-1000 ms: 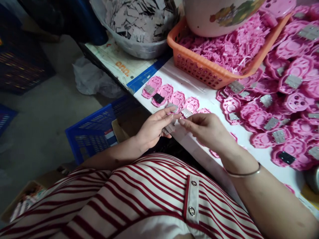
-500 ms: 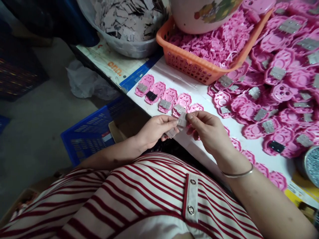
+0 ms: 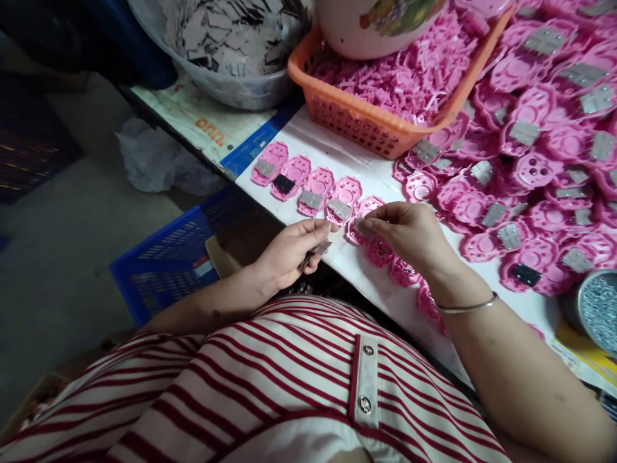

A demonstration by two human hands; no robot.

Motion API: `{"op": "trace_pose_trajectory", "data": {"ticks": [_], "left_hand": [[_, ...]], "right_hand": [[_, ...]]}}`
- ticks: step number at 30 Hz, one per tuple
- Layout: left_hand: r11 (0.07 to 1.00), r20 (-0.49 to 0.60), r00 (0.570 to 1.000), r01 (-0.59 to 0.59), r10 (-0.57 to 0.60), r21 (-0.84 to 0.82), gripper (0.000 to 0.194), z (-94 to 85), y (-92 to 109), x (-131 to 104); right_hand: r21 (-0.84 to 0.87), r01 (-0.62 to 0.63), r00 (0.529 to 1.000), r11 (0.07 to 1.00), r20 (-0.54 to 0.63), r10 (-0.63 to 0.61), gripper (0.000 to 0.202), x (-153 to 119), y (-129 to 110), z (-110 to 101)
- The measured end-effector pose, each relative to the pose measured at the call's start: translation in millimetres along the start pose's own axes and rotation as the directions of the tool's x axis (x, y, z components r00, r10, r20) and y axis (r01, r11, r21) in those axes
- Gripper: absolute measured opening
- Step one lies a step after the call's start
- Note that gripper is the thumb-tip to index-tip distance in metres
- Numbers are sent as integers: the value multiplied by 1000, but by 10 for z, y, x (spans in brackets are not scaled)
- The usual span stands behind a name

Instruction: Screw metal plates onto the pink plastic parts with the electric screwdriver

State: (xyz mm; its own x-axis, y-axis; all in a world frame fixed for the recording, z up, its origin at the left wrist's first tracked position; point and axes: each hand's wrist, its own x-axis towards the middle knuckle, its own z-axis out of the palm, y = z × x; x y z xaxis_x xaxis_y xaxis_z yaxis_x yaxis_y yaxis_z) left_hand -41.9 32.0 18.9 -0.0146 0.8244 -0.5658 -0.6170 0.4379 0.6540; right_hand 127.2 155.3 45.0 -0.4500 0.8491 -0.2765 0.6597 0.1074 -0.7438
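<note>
My left hand (image 3: 295, 252) is closed around several small grey plates (image 3: 315, 253) just off the table's front edge. My right hand (image 3: 409, 235) pinches a grey plate (image 3: 360, 226) over a pink plastic piece (image 3: 370, 207) in a row on the white table top (image 3: 337, 138). To its left in the row, pink pieces bear grey plates (image 3: 340, 209), and one bears a black plate (image 3: 283, 184). Nearer my right forearm, further pink pieces (image 3: 403, 272) show no plate; some are partly covered by my arm.
An orange basket (image 3: 357, 132) of pink scraps, with a bowl (image 3: 376, 26) on it, stands behind. Left of it is a basin (image 3: 241, 87) of grey pieces. Pink parts (image 3: 540, 167) are heaped at right beside a round tin (image 3: 578, 315). A blue crate (image 3: 159, 257) sits below.
My hands have moved apart. My right hand has carried one grey plate from beside my left hand to the fifth pink piece in the row. The view has shifted slightly.
</note>
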Motion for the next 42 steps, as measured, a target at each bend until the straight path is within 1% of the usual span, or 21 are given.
{"op": "trace_pose_trajectory", "data": {"ticks": [3,5,6,7,8,10,11,12,13,15,17,19,22,24,25,28,32,34,37,40,42], "left_hand": [[1000,-24,1000,-11,12,15,10,28,17,-2],[999,-57,998,-27,29,43,10,63,24,3],[997,-76,996,-42,47,66,10,83,27,7],[993,-90,993,-64,73,98,10,103,28,13],[987,-96,990,-93,106,133,11,122,29,20],[965,-74,980,-165,183,203,15,152,28,34],[953,-57,975,-198,216,230,17,163,25,39],[943,-46,970,-218,237,251,18,168,20,43],[937,-42,969,-224,243,268,16,170,12,45],[934,-47,975,-193,216,301,11,159,-11,40],[927,-29,983,-161,181,340,16,138,-40,26],[911,25,985,-166,169,378,21,117,-65,5],[883,109,980,-198,167,426,25,110,-88,-25],[892,111,982,-187,154,412,25,123,-99,-38],[906,94,985,-171,146,387,26,132,-105,-41],[953,57,993,-118,106,280,29,156,-119,-47],[989,81,997,-20,8,147,34,135,-105,-48],[998,61,998,28,-31,54,34,99,-80,-48],[995,22,998,67,-65,-68,27,40,-34,-60],[988,41,995,96,-92,-125,15,5,4,-97],[985,67,993,103,-94,-139,24,-8,17,-124]], "right_hand": [[-51,8,999,999,-43,-10,18,12,31,53],[-58,27,995,998,-92,-32,23,-42,-21,68],[-33,36,996,999,-81,-39,27,-88,-70,73],[10,38,999,999,-35,-38,33,-142,-130,79],[75,26,998,997,56,-30,40,-201,-193,88],[182,-31,966,983,260,-18,51,-313,-305,115],[216,-60,945,975,326,-14,53,-358,-341,131],[242,-83,935,967,354,-8,53,-393,-359,147],[267,-97,936,959,352,-3,50,-418,-359,159],[323,-112,957,940,289,15,45,-443,-318,174],[392,-118,975,912,220,32,40,-452,-254,181],[480,-112,986,870,164,36,38,-466,-203,190],[623,-93,995,777,93,45,40,-512,-172,225],[681,-80,996,728,76,38,40,-554,-165,257],[688,-76,996,722,84,25,40,-575,-161,268],[656,-41,997,754,73,-10,39,-611,-135,228],[565,30,994,824,-104,35,30,-559,-71,-43],[483,8,985,876,-156,77,23,-500,-27,-191],[312,-92,986,945,-104,131,18,-408,50,-279],[181,-118,991,976,-44,128,14,-337,113,-229],[134,-107,992,985,-53,115,13,-318,139,-205]]}}
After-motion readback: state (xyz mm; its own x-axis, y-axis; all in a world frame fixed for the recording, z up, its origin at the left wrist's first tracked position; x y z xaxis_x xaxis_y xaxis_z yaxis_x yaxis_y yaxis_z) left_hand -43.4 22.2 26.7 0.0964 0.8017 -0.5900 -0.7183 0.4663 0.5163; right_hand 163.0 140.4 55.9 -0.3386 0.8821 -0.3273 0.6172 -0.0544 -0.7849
